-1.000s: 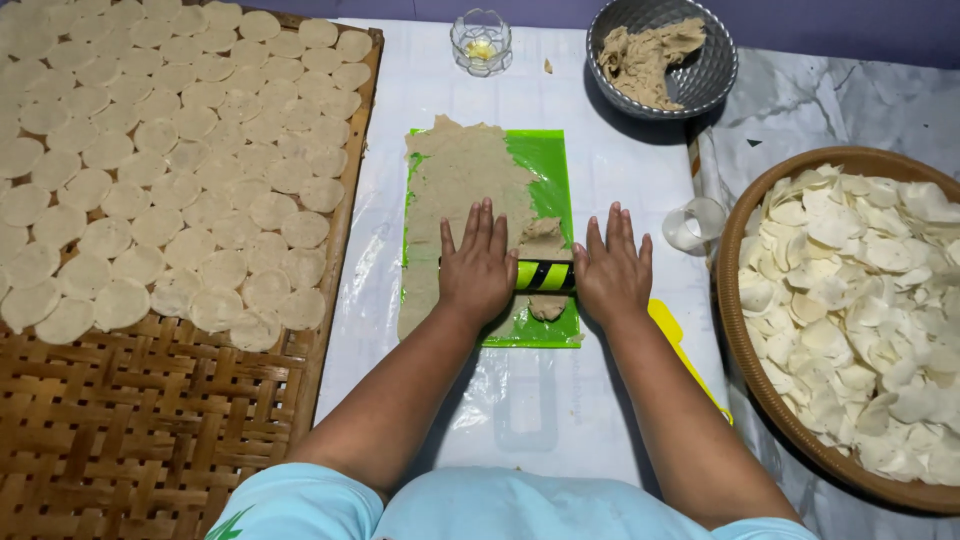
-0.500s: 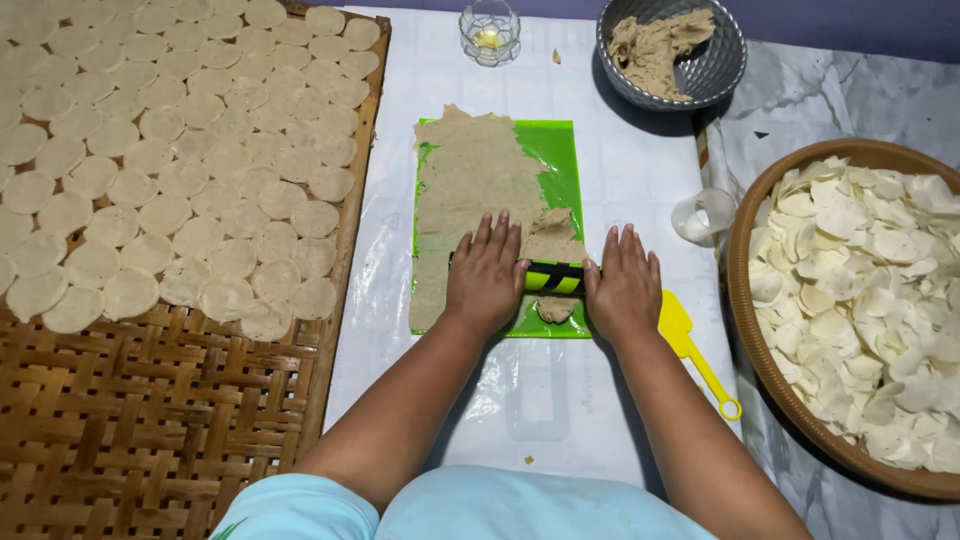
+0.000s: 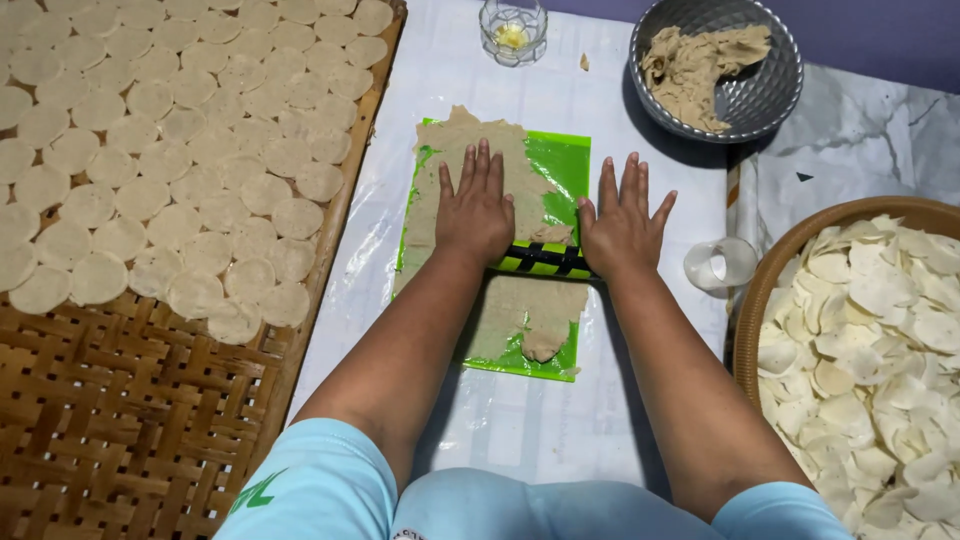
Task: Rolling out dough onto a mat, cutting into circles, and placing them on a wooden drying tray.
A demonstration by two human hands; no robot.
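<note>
— What do the hands do in the head view?

— Both lie flat with fingers spread wide, palms pressing on a black and yellow-green striped roller (image 3: 545, 259). The left hand (image 3: 476, 208) covers its left end, fingers over the dough sheet (image 3: 470, 160); the right hand (image 3: 622, 225) covers the right end, fingertips reaching onto the white surface (image 3: 520, 420). Neither one is closed around anything.

— Where is the roller?

— Across the middle of the green mat (image 3: 565, 165), lying crosswise on the flattened dough, which shows both beyond the hands and nearer the body.

— And around them?

— To the left, a woven bamboo tray (image 3: 120, 420) carrying rows of round dough discs (image 3: 160, 170). At the top, a small glass (image 3: 513, 30) and a metal bowl (image 3: 760, 95) with a lump of dough. To the right, a clear ring cutter (image 3: 720, 265) beside a round basket (image 3: 790, 250) heaped with pale chips (image 3: 880, 340).
</note>
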